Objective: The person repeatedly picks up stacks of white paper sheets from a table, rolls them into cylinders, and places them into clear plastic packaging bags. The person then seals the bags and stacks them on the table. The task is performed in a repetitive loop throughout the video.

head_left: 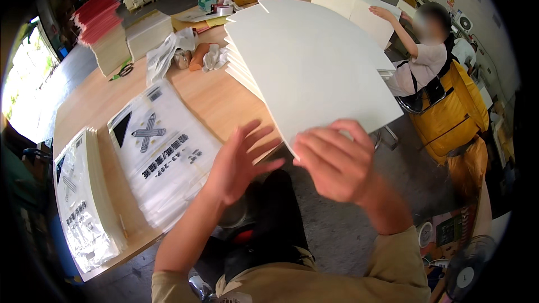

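Note:
A stack of large white paper sheets (320,62) lies fanned on the table, its near corner reaching past the front edge. My right hand (337,163) is closed over that corner, somewhat blurred; how many sheets it grips I cannot tell. Beside it, my left hand (238,163) is open with fingers spread, holding nothing, just short of the paper's left edge. Left of that hand lies a pile of clear printed plastic bags (168,157) with a crossed-pencils picture. Farther left is a stack of filled paper packs (87,202) in similar bags.
Scissors (122,71), crumpled plastic (168,50) and a tape roll (224,10) lie toward the back. Tall paper stacks (109,47), some red-topped, stand at the far left. A co-worker (424,50) sits at the far right near a yellow bag (452,109).

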`<state>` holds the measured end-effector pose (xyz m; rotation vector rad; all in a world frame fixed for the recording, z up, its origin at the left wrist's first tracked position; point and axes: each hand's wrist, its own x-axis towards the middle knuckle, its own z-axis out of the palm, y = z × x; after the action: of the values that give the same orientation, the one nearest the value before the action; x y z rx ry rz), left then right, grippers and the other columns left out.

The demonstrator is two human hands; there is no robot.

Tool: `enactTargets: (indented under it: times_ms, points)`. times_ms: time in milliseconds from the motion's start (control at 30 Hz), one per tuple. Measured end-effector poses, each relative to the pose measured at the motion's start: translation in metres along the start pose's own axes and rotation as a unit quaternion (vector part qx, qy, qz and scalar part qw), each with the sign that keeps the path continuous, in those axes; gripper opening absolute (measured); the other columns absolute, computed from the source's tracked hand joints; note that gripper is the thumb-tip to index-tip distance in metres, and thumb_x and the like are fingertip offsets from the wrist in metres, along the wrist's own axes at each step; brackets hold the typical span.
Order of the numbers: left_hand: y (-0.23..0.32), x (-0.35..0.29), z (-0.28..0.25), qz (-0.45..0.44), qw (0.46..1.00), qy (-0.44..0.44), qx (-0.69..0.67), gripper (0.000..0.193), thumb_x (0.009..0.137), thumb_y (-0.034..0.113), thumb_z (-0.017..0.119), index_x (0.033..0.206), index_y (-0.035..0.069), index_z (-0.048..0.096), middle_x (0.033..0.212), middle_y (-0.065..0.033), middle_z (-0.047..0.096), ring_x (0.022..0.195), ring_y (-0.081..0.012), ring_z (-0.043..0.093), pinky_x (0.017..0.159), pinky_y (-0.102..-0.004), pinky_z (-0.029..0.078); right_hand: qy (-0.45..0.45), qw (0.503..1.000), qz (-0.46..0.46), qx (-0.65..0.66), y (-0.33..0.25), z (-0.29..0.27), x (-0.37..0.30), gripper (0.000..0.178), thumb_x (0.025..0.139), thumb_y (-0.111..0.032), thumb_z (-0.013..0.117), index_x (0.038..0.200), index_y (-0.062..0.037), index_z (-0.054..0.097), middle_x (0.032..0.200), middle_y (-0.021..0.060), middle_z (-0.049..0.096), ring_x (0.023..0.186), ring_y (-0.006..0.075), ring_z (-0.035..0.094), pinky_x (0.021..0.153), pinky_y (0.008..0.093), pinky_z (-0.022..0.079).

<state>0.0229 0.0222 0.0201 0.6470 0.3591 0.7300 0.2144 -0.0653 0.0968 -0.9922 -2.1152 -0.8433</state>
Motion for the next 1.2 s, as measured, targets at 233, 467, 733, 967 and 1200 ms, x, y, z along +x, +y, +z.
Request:
enactTargets:
  times_ms: [233,467,733,967,1200]
  points:
    - [0.011,0.055,0.047,0.029,0.999,0.02,-0.006,0.043,0.099,0.026,0.055,0.131,-0.002,0.047,0.12,-0.0138,0.06,0.111,-0.0264,0.061,0.093,-0.0433,0.053,-0.083,0.996,-0.01,0.021,-0.024,-0.028,-0.003,0.019,0.082,-0.019,0.074,0.085,-0.0009,0.069,0.093,0.0087,0.068,0.087,0.0208,0.067,0.077,0.0354,0.052]
    - [0.001,0.058,0.046,0.063,0.996,0.053,0.033,0.036,0.097,0.015,0.057,0.128,0.0,0.048,0.117,-0.016,0.061,0.106,-0.0262,0.062,0.091,-0.042,0.053,-0.081,0.872,0.479,0.06,0.161,-0.072,-0.087,0.042,0.098,-0.03,0.063,0.127,0.0007,0.06,0.109,0.0102,0.066,0.098,0.0145,0.061,0.078,0.029,0.05]
    - [0.003,0.078,0.049,0.121,0.991,0.044,0.018,0.035,0.097,0.012,0.053,0.129,-0.001,0.047,0.114,-0.0139,0.061,0.101,-0.0228,0.062,0.085,-0.0366,0.053,-0.072,0.616,0.662,0.422,0.179,-0.065,-0.14,0.034,0.095,-0.032,0.061,0.109,-0.0009,0.065,0.092,0.0033,0.068,0.076,0.01,0.063,0.063,0.0236,0.048]
    - [0.034,0.118,0.039,0.146,0.945,0.1,0.276,0.04,0.093,0.016,0.059,0.125,-0.003,0.044,0.101,-0.0137,0.063,0.08,-0.0192,0.064,0.058,-0.0329,0.052,-0.029,0.639,0.663,0.389,0.189,-0.053,-0.113,0.025,0.089,-0.026,0.066,0.096,-0.0023,0.066,0.076,0.0013,0.063,0.058,0.0083,0.056,0.048,0.0231,0.041]
    - [0.079,0.179,0.043,0.134,0.906,0.083,0.394,0.041,0.089,0.018,0.064,0.117,-0.008,0.051,0.096,-0.0153,0.066,0.073,-0.0222,0.067,0.053,-0.0338,0.053,-0.099,0.68,0.644,0.336,0.248,-0.046,-0.089,0.028,0.085,-0.026,0.07,0.094,-0.0002,0.066,0.07,0.0019,0.059,0.05,0.0083,0.049,0.04,0.0233,0.034]
